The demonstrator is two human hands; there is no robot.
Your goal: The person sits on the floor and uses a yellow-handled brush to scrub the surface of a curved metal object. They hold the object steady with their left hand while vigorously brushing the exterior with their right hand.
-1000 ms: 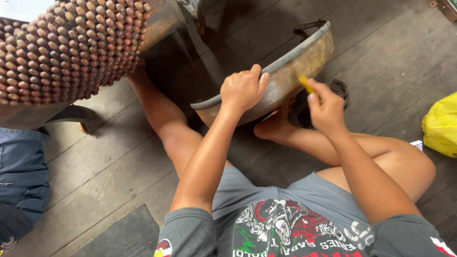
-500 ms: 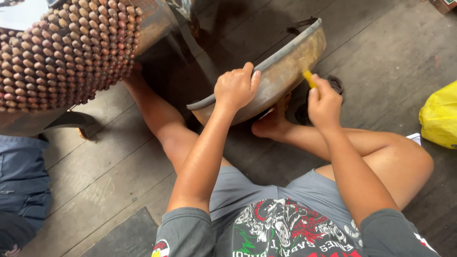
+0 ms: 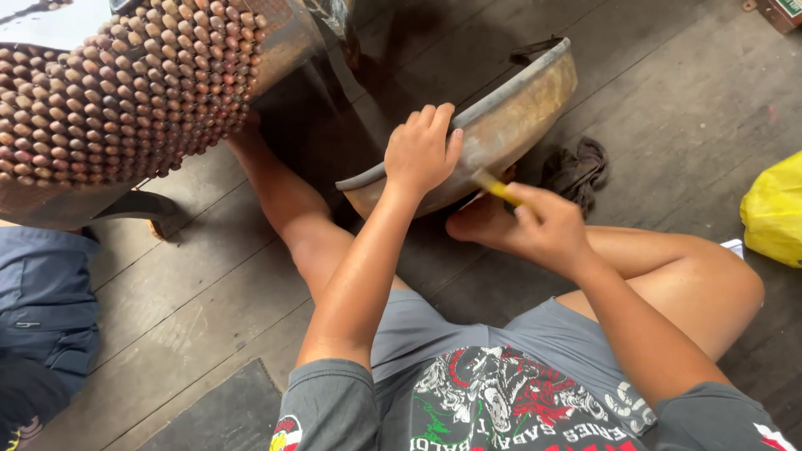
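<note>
Pan (image 3: 510, 117) first: a big shallow metal thing, rusty-tan on the outside with a dark rolled rim, tipped on edge over the wooden plank floor (image 3: 209, 284), its lower edge just above a bare foot. The left hand (image 3: 422, 150) is curled over the pan's rim, fingers hooked across the top, thumb side pressed on the outer wall. The right hand (image 3: 547, 225) is closed around a thin yellow tool (image 3: 493, 188), whose tip is set against the pan's lower outer wall; what kind of tool it is can't be made out.

Handling-wise, the pan looks stiff and fairly heavy, not fragile, probably rough and gritty rather than slick. The rolled rim seems the sensible place to be grabbed, since the curved wall offers nothing to hook onto. Propped on edge like that, it would likely roll or slip if the rim were let go.

A dark crumpled rag (image 3: 576, 167) is seen just right of the pan. Left of the pan sits a big beaded surface (image 3: 117, 92) of brown rounded beads. Well off to the pan's right, a yellow plastic bag (image 3: 773, 209) is partly cut off by the frame.
</note>
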